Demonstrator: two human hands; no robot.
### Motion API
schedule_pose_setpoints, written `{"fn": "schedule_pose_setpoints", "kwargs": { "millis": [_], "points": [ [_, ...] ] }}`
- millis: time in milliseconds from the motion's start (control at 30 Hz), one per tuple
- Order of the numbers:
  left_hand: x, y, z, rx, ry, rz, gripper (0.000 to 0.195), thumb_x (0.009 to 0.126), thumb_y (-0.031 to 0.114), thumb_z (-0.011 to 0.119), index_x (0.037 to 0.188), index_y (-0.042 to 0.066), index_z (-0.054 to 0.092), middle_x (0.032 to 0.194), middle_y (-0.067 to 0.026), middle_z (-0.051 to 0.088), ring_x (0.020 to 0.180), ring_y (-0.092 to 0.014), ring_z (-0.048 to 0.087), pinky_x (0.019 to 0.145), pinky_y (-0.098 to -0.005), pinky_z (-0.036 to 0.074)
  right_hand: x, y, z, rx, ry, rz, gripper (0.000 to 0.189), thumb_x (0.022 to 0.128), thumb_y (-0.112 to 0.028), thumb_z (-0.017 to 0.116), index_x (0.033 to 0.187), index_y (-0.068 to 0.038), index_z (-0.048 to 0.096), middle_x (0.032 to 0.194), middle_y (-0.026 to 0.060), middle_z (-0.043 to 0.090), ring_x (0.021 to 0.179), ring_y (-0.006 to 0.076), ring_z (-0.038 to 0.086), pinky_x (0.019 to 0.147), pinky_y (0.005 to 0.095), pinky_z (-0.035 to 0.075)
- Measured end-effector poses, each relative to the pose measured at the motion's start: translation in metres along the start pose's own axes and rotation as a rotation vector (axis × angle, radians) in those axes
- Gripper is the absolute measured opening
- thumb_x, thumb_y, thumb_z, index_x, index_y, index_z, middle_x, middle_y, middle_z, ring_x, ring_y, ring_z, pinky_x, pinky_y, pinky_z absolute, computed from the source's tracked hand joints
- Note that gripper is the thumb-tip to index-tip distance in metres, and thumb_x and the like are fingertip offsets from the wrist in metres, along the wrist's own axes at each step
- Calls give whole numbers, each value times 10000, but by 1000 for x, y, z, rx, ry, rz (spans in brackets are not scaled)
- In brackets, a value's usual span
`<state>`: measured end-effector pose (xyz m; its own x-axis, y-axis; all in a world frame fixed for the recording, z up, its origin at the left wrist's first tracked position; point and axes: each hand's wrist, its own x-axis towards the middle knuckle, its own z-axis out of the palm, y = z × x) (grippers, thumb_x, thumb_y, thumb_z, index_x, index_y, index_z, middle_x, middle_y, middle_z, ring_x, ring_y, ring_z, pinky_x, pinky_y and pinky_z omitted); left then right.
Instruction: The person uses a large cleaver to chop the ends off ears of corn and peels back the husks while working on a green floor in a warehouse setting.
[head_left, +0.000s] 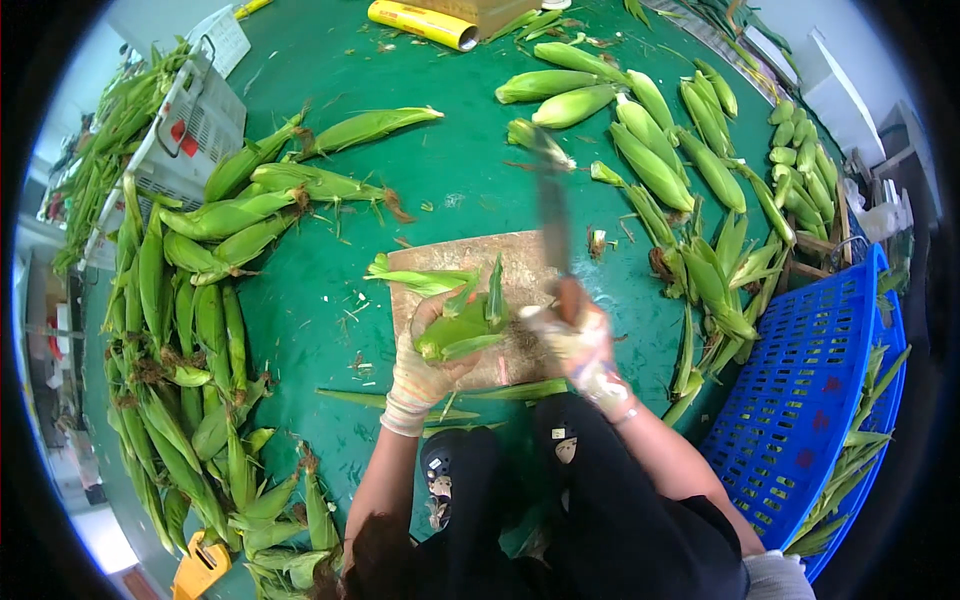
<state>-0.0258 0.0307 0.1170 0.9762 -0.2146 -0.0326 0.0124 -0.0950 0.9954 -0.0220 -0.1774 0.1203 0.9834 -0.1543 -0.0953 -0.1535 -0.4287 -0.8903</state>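
My gloved left hand (426, 367) holds an ear of corn in its green husk (461, 326), tilted over a worn wooden board (517, 259). The cut stem end faces me, and loose husk leaves stick up from it. My gloved right hand (581, 337) grips the handle of a large knife (553, 217), to the right of the ear. The blade is blurred and points away from me. Loose husk leaves (431, 279) lie on the board's far left part. A cut piece of corn end (540, 142) lies on the green floor beyond the board.
Untrimmed corn ears (210, 322) are heaped at the left, below a white crate (187, 127). Trimmed ears (649, 142) lie at the far right. A blue plastic basket (795, 390) with husks stands at the right. A yellow tube (424, 24) lies at the far side.
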Motion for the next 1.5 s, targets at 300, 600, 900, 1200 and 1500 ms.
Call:
{"fn": "schedule_pose_setpoints", "kwargs": {
  "millis": [300,600,900,1200,1500],
  "points": [
    [-13,7,-15,-288,235,-35,523,737,-16,734,1216,35,529,1242,-90,569,1109,-182,550,938,-334,468,34,-1,-60,-209,283,-58,343,801,-193,643,1080,5,609,877,174,672,779,236,653,703,347,516],
    [-10,0,32,-535,398,-205,432,745,53,706,1142,22,538,1146,-109,577,1008,-234,591,837,-341,513,-17,-77,-48,-108,224,-66,420,714,-205,779,995,-39,515,638,-4,473,566,112,431,500,284,390],
    [-17,-7,35,279,310,-39,514,758,-57,644,1240,2,476,1071,-90,584,894,-156,579,803,-317,490,-16,-75,12,279,-235,-17,208,788,-85,668,919,-30,516,724,54,545,639,121,524,579,289,451],
    [0,67,30,572,325,4,166,829,-31,633,857,44,488,706,-29,488,574,-83,451,503,-253,393,-18,-55,31,772,-88,199,244,758,65,617,942,-56,514,791,-20,517,682,58,496,570,212,425],
    [6,39,34,-382,431,-72,131,941,139,555,834,66,529,663,21,473,491,-84,423,464,-211,339,-18,-58,25,1065,-38,381,159,831,-39,561,935,-99,457,599,4,448,407,112,407,373,256,346]
  ]
}}
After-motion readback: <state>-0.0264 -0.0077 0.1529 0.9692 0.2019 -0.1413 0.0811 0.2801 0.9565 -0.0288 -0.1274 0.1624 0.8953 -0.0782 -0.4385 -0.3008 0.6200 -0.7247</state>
